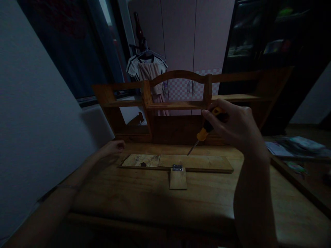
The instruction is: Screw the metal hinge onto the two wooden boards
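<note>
A screwdriver point(202, 133) with a yellow and black handle is gripped in my right hand point(232, 122). Its thin shaft slants down to the left, and the tip hovers over a long wooden board point(196, 162) on the desk. At the board's left end the surface is rough and peeled, with a dark spot. A small metal hinge point(177, 167) joins the board's near edge to a short wooden piece point(178, 179). Beyond the board's left end, my left hand point(115, 147) rests on the desk with curled fingers; whatever is inside them, if anything, is hidden.
The wooden desk point(129, 196) carries a shelf unit point(178, 105) along its back. A white wall point(59, 113) closes in on the left. Papers and plastic bags point(300, 146) lie on a lower surface at the right. Clothes point(148, 70) hang behind the shelf, and the room is dim.
</note>
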`<state>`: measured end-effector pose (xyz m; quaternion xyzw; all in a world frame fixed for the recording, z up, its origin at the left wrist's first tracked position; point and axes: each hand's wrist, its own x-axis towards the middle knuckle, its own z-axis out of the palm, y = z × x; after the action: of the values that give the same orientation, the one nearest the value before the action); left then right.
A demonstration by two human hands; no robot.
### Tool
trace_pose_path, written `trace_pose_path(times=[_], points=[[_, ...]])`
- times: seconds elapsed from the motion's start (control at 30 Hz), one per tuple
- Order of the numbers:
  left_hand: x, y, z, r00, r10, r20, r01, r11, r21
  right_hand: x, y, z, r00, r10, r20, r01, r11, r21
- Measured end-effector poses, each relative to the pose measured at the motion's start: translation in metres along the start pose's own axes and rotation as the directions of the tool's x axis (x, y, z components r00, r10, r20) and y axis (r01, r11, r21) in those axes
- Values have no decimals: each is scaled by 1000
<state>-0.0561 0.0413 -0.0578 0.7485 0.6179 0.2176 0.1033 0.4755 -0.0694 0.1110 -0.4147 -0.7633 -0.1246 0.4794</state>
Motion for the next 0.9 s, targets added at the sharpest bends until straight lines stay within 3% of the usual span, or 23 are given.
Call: trace_pose_path(times=[0.03, 0.13, 0.23, 0.33, 0.43, 0.53, 0.67, 0.9], points=[[8, 21, -1, 997, 66, 29, -65, 996, -57, 0, 0, 0, 1000, 3, -1, -3, 1000, 2], [23, 106, 12, 965, 257, -47, -261, 942, -210, 0, 0, 1, 1000, 6, 1, -6, 1000, 6], [19, 191, 53, 895, 438, -87, -443, 846, -296, 1, 0, 4, 1000, -4, 18, 3, 1000, 7], [3, 242, 103, 821, 557, -126, -556, 728, -402, 2, 0, 5, 998, -8, 55, 8, 1000, -6], [-8, 253, 140, 792, 598, -122, -582, 679, -448, 2, 0, 5, 995, 2, 97, 0, 1000, -20], [-12, 244, 160, 815, 567, -120, -552, 697, -457, 1, 1, 7, 994, 12, 113, -8, 999, -36], [-16, 233, 170, 845, 522, -115, -506, 712, -486, 2, 2, 12, 991, 37, 128, -26, 996, -87], [-21, 230, 169, 800, 571, -185, -587, 677, -444, 8, 2, 25, 991, 5, 131, 17, 986, -163]])
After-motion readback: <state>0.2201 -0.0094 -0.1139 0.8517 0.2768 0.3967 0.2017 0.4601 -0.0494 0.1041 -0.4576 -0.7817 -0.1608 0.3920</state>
